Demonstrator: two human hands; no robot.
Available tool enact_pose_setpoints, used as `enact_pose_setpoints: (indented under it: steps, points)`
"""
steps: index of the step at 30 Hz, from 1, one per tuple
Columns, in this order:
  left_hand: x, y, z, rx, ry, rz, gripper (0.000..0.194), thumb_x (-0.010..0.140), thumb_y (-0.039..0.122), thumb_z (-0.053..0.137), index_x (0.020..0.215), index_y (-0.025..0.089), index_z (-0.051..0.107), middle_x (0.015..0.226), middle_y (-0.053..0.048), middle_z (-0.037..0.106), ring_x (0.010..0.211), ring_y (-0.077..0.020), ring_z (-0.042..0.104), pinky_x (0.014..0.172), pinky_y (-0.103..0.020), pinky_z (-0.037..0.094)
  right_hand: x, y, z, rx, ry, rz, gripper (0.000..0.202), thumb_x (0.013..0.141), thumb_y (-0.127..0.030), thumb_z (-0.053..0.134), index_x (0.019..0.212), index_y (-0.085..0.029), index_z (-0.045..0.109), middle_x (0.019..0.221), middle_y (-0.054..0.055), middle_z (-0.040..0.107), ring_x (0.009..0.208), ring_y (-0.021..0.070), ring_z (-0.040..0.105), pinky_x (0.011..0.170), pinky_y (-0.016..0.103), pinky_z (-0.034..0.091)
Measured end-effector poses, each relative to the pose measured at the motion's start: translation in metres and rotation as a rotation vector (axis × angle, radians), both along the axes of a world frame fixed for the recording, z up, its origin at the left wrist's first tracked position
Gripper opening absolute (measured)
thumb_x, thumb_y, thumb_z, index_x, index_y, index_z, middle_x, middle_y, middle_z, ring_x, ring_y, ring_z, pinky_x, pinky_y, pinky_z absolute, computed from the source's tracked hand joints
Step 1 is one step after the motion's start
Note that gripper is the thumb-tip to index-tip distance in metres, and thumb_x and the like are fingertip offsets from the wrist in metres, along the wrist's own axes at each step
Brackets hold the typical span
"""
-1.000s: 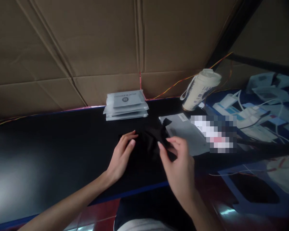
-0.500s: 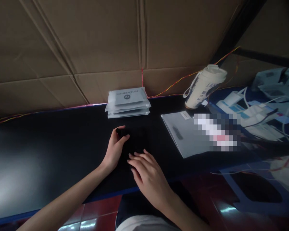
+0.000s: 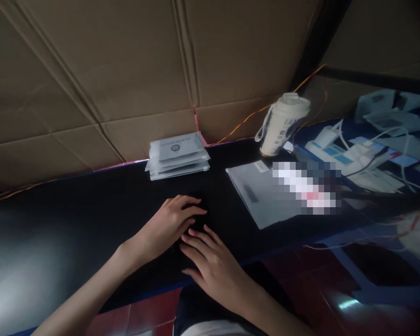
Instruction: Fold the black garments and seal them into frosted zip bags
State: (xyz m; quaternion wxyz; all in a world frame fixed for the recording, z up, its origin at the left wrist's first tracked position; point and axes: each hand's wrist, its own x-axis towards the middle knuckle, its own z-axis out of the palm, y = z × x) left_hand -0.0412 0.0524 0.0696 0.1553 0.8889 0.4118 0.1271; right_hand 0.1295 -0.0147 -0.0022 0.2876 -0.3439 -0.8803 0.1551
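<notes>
Item: black cloth [image 3: 199, 221], one, lying on the black table [image 3: 73, 224] at the front middle, beneath and between the two hands (dark on dark, so its outline is mostly lost).

Left hand [image 3: 170, 221]: palm down, fingers extended and slightly parted, tips over the cloth; no grip on it can be made out.

Right hand [image 3: 215, 263]: palm down, fingers spread and nearly straight, laid at the near side of the cloth, just beside the left hand; nothing visibly grasped.

Beyond the hands, toward the back edge: stack of packets [image 3: 177, 158], frosted, the top one bearing dark lettering and a round mark.

Right of the hands, well apart from them: large frosted bag [image 3: 257, 198], lying flat, with a small pale label at its far edge; a pixelated patch [image 3: 308, 189] overlaps its right side (contents unreadable).

Behind the bag: pale cup [image 3: 283, 126], lidded, with dark print and a strap.

Far right: power strip [image 3: 331, 149], white, with plugs and cables.

Background: cardboard [image 3: 91, 70], creased, behind the table; a red-and-yellow wire [image 3: 250, 119] runs behind the cup.

Below the front edge: red tiled floor [image 3: 150, 312], partly shown.
</notes>
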Motion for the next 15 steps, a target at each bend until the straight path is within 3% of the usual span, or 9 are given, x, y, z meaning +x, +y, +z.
enact_pose_setpoints:
  steps: [4, 7, 9, 11, 13, 15]
  points:
    - [0.005, 0.019, 0.015, -0.108, 0.304, -0.123, 0.057, 0.080, 0.004, 0.058, 0.129, 0.033, 0.053, 0.151, -0.007, 0.036, 0.138, -0.0294, 0.032, 0.108, -0.055, 0.029, 0.009, 0.003, 0.003, -0.040, 0.016, 0.063, 0.034, 0.093, -0.037, 0.054, 0.122, -0.020, 0.057, 0.134, 0.002, 0.057, 0.129, 0.0155, 0.043, 0.118, 0.036, 0.019]
    - [0.016, 0.029, 0.022, -0.154, 0.409, -0.174, 0.057, 0.071, 0.005, 0.069, 0.121, 0.029, 0.059, 0.155, -0.009, 0.028, 0.143, -0.0338, 0.020, 0.110, -0.063, 0.015, 0.015, 0.003, 0.004, -0.054, 0.044, 0.128, 0.039, 0.089, -0.044, 0.057, 0.119, -0.019, 0.058, 0.131, 0.002, 0.059, 0.127, 0.0156, 0.045, 0.118, 0.035, 0.018]
    - [0.025, 0.032, 0.023, -0.156, 0.412, -0.190, 0.042, 0.064, 0.008, 0.075, 0.102, 0.024, 0.066, 0.146, -0.011, 0.041, 0.139, -0.0352, 0.029, 0.109, -0.064, 0.012, 0.018, 0.003, 0.005, -0.056, 0.089, 0.158, 0.045, 0.084, -0.051, 0.061, 0.114, -0.018, 0.061, 0.126, 0.003, 0.063, 0.125, 0.0156, 0.048, 0.118, 0.035, 0.019]
    - [0.030, 0.031, 0.023, -0.155, 0.381, -0.187, 0.029, 0.060, 0.011, 0.078, 0.085, 0.021, 0.066, 0.124, -0.010, 0.058, 0.124, -0.0324, 0.047, 0.109, -0.064, 0.014, 0.021, 0.001, 0.006, -0.056, 0.166, 0.158, 0.046, 0.079, -0.055, 0.065, 0.106, -0.018, 0.064, 0.119, 0.002, 0.066, 0.120, 0.0148, 0.053, 0.117, 0.033, 0.022]
    - [0.030, 0.028, 0.022, -0.186, 0.357, -0.188, 0.024, 0.061, 0.010, 0.077, 0.078, 0.021, 0.065, 0.100, -0.005, 0.064, 0.101, -0.0267, 0.060, 0.107, -0.060, 0.023, 0.026, 0.000, 0.010, -0.061, 0.280, 0.102, 0.040, 0.075, -0.054, 0.069, 0.097, -0.021, 0.066, 0.112, 0.001, 0.067, 0.115, 0.0147, 0.056, 0.114, 0.033, 0.029]
    - [0.024, 0.025, 0.022, -0.230, 0.310, -0.183, 0.020, 0.065, 0.011, 0.073, 0.079, 0.022, 0.064, 0.087, -0.002, 0.064, 0.087, -0.0230, 0.062, 0.098, -0.048, 0.038, 0.032, 0.002, 0.015, -0.090, 0.408, -0.024, 0.031, 0.076, -0.049, 0.071, 0.091, -0.023, 0.065, 0.109, 0.002, 0.067, 0.112, 0.0165, 0.058, 0.107, 0.035, 0.039]
